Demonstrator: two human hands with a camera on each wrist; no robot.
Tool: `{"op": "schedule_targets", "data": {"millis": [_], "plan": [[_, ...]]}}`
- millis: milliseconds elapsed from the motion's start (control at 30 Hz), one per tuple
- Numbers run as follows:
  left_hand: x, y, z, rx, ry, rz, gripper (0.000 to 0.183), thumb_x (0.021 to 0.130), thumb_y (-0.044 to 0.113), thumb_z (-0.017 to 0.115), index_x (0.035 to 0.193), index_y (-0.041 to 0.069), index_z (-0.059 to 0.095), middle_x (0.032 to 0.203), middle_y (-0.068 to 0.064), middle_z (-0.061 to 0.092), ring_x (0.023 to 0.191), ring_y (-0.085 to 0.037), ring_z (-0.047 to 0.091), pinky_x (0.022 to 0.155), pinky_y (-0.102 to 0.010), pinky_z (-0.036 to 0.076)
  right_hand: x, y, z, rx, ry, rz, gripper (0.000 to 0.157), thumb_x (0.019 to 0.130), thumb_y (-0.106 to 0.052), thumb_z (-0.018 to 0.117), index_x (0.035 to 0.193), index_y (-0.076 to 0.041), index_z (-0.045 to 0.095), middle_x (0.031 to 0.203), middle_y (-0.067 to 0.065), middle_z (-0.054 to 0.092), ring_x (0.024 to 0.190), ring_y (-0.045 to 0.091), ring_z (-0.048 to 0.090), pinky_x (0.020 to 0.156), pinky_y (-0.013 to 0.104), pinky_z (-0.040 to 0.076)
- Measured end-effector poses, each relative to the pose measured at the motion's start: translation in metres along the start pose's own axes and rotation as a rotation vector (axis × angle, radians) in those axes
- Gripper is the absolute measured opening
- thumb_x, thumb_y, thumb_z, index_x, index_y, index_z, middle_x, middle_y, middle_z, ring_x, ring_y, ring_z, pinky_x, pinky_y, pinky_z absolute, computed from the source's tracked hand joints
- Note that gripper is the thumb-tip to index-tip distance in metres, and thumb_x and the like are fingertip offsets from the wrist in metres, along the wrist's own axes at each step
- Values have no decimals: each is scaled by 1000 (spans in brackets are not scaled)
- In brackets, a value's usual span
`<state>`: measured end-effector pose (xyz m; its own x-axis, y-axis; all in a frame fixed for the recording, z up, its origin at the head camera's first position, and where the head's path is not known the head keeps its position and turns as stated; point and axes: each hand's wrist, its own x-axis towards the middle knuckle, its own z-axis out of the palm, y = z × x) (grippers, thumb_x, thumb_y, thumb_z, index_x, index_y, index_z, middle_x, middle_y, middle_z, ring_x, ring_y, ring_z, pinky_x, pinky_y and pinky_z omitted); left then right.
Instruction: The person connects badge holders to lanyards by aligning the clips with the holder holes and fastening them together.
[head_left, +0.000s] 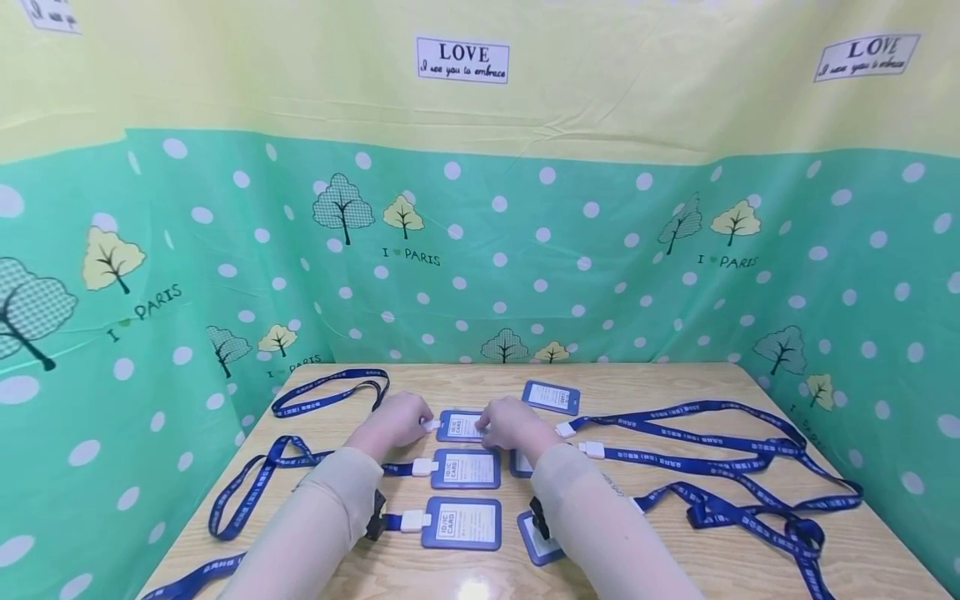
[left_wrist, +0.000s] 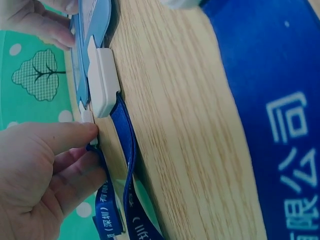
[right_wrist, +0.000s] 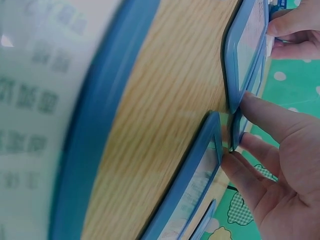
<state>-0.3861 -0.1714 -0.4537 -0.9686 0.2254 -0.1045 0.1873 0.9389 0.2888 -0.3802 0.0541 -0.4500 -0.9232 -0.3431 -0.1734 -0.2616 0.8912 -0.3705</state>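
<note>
My left hand [head_left: 397,419] pinches the white clip [left_wrist: 87,119] of a blue lanyard between thumb and forefinger. That clip is at the left end of the farthest blue ID card holder [head_left: 459,426] in the middle column. My right hand [head_left: 512,423] grips the right end of the same card holder, thumb on its face and fingers at its edge. Nearer to me lie a second card holder [head_left: 467,469] and a third card holder [head_left: 461,523], each with a white clip and lanyard running left. My right forearm partly hides a tilted card holder [head_left: 537,537].
A separate card holder [head_left: 551,397] lies at the back. Several tangled blue lanyards [head_left: 750,454] spread over the right of the wooden table [head_left: 645,383]. Looped lanyards [head_left: 247,492] lie on the left. A green and yellow curtain [head_left: 480,208] surrounds the table's back and sides.
</note>
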Motion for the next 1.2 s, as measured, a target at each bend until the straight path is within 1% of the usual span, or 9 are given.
{"op": "schedule_targets", "data": {"millis": [167, 333, 600, 800, 967, 1033, 1200], "plan": [[1, 1, 0, 7, 8, -1, 21, 92, 13, 75, 113, 13, 78, 118, -9, 70, 120, -34, 60, 105, -52, 48, -1, 0, 0, 2, 1, -1, 31, 88, -24, 81, 119, -26, 77, 130, 5, 68, 86, 15, 59, 82, 35, 52], [2, 1, 1, 1, 8, -2, 20, 93, 14, 75, 112, 13, 78, 118, -9, 70, 119, -33, 61, 104, -53, 48, 0, 1, 0, -8, 5, -4, 31, 88, -24, 81, 119, -25, 77, 129, 6, 68, 88, 16, 59, 83, 36, 53], [1, 3, 1, 7, 13, 3, 18, 91, 11, 75, 109, 12, 78, 117, -9, 71, 117, -34, 62, 102, -52, 50, 0, 2, 0, 0, 3, -5, 30, 86, -24, 82, 116, -25, 78, 126, 5, 69, 83, 15, 58, 80, 35, 52], [-1, 6, -1, 20, 22, 4, 18, 91, 12, 76, 108, 13, 79, 117, -9, 71, 116, -33, 63, 101, -52, 50, 0, 0, -1, -17, 12, -11, 29, 87, -24, 82, 116, -26, 78, 128, 5, 68, 91, 17, 60, 85, 37, 53], [-2, 7, -1, 26, 22, 8, 18, 91, 11, 75, 108, 13, 79, 116, -9, 71, 116, -33, 63, 101, -52, 51, 0, 0, -1, 2, 11, -18, 29, 87, -23, 82, 116, -25, 78, 129, 6, 68, 94, 18, 61, 88, 39, 54], [-2, 7, -1, 26, 20, 10, 18, 91, 11, 75, 108, 12, 79, 116, -9, 71, 116, -33, 63, 101, -52, 51, 0, 1, 0, 8, 13, -24, 29, 87, -22, 82, 116, -25, 78, 128, 6, 68, 96, 18, 62, 90, 40, 54], [-4, 8, -2, 29, 21, 14, 18, 91, 9, 74, 109, 11, 78, 115, -9, 71, 116, -34, 63, 101, -52, 51, 1, 0, 1, 23, 7, -17, 31, 85, -19, 82, 115, -24, 78, 129, 7, 67, 108, 23, 63, 100, 46, 51]]}}
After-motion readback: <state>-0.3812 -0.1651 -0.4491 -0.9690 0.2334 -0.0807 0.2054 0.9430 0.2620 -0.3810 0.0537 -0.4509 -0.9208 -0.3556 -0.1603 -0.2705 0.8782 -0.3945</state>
